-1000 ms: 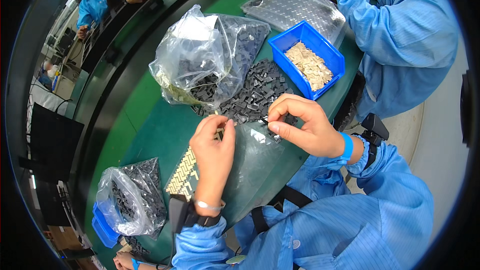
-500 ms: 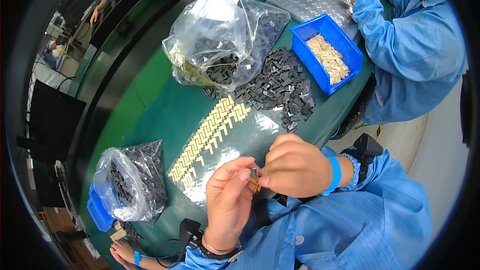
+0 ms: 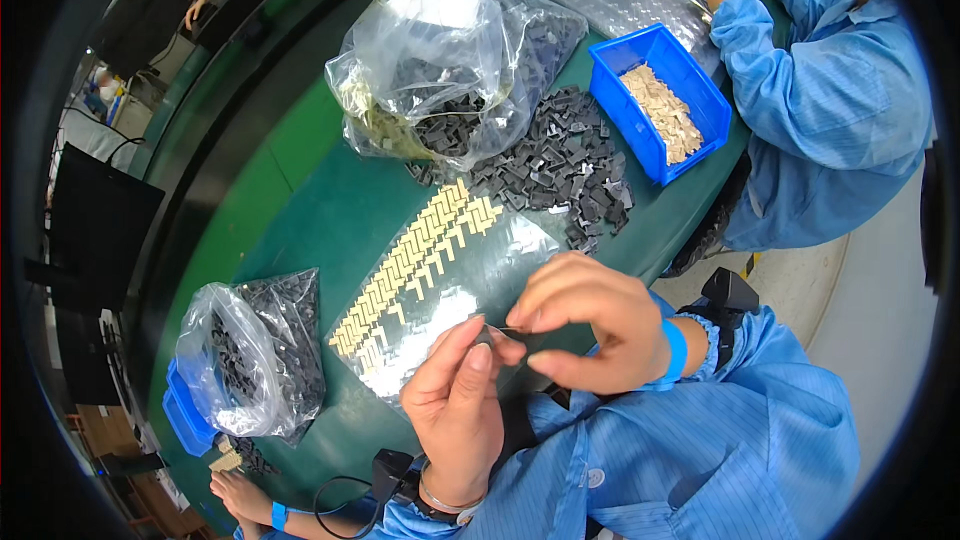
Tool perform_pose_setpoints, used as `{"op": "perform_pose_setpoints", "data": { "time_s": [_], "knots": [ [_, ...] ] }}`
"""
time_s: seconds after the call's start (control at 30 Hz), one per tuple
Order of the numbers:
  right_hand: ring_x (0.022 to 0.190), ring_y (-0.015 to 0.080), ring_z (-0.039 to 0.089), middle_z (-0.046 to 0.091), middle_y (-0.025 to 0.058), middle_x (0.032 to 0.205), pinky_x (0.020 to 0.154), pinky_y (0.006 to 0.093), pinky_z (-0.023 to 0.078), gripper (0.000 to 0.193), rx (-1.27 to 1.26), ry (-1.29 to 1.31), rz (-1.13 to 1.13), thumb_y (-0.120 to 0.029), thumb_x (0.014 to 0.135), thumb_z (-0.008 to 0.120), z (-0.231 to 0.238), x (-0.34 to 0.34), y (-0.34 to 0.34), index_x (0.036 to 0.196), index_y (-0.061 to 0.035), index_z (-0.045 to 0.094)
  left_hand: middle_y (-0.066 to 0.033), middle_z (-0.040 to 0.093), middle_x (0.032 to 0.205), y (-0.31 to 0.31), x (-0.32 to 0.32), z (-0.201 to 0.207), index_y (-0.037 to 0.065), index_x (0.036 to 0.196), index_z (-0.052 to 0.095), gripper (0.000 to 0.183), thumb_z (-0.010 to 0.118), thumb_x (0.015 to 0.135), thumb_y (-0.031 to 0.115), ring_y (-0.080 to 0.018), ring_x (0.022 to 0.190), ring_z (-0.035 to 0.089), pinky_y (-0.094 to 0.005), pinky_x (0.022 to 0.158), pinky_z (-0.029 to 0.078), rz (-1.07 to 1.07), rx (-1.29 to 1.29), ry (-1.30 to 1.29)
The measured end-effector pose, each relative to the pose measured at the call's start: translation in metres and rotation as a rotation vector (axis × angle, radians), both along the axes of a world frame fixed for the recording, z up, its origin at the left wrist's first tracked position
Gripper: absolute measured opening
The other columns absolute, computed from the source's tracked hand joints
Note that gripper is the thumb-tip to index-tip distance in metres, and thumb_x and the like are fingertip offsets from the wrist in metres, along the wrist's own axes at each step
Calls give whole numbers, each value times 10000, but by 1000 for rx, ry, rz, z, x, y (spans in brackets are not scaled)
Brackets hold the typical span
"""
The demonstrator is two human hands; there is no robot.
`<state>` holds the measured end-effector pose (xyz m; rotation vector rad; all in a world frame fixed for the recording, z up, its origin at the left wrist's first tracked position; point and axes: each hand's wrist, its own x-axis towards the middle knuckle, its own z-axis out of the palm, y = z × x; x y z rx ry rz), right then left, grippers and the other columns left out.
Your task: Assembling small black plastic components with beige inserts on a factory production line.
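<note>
My left hand (image 3: 458, 410) pinches a small dark plastic part (image 3: 484, 336) between thumb and fingers, much of it covered by the fingertips. Close on its right is my right hand (image 3: 595, 325), thumb and forefinger spread apart. A thin, light sliver shows between the right forefinger's tip and the part; what it is I cannot make out. Beyond both hands lies a clear plastic sheet (image 3: 455, 305) bearing rows of small cream L-shaped pieces (image 3: 415, 255). A heap of dark plastic parts (image 3: 575, 165) is spread past the sheet's far end.
A large clear bag (image 3: 440, 70) of dark parts stands at the back; a smaller bag (image 3: 290, 340) is at left by a blue bin (image 3: 185, 410). Another blue bin (image 3: 715, 110) holds cream pieces. Co-workers sit at right (image 3: 810, 110) and reach in lower left (image 3: 240, 495).
My right hand has opened, its thumb parting from the forefinger. The orange-yellow piece seen below the left fingertips is out of sight. The left hand keeps its pinch.
</note>
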<state>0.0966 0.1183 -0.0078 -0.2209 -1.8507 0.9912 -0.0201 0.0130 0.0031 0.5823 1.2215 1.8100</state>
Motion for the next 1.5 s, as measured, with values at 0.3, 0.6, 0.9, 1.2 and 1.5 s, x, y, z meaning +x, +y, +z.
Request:
{"op": "perform_pose_setpoints", "data": {
  "time_s": [0.3,0.6,0.9,1.2,1.5],
  "knots": [
    [865,147,561,583,89,931,749,279,456,67,-657,32,303,-34,801,631,-9,-2,-3,828,-6,576,-120,625,890,-7,-3,-4,-31,1134,565,273,563,865,13,-175,690,583,-262,650,487,-136,9,-153],
    [931,152,523,523,108,1006,826,292,431,47,-837,-31,409,35,813,600,-5,2,-4,843,18,568,-141,617,924,-10,-2,-6,-55,1097,588,248,566,855,-2,-164,712,582,-256,663,479,-94,-27,34],
    [916,144,523,513,98,988,816,282,437,61,-897,-34,409,66,802,592,-4,1,-4,829,17,567,-131,579,1011,-11,-3,-5,-40,1118,586,290,573,829,-53,-135,760,575,-220,670,468,-124,-44,128],
    [894,132,525,510,92,975,802,273,436,74,-920,0,390,72,788,606,-4,-1,-7,818,13,573,-137,568,1039,-12,-2,-7,-37,1110,589,281,560,833,-66,-139,784,586,-230,696,482,-133,-29,174],
    [805,121,548,523,64,893,727,260,463,80,-802,-16,268,-15,751,650,-6,-3,-9,730,-8,573,-151,569,1065,-11,-1,-7,-43,1112,580,271,549,843,-64,-151,795,591,-245,716,491,-139,4,163]
  ]
}}
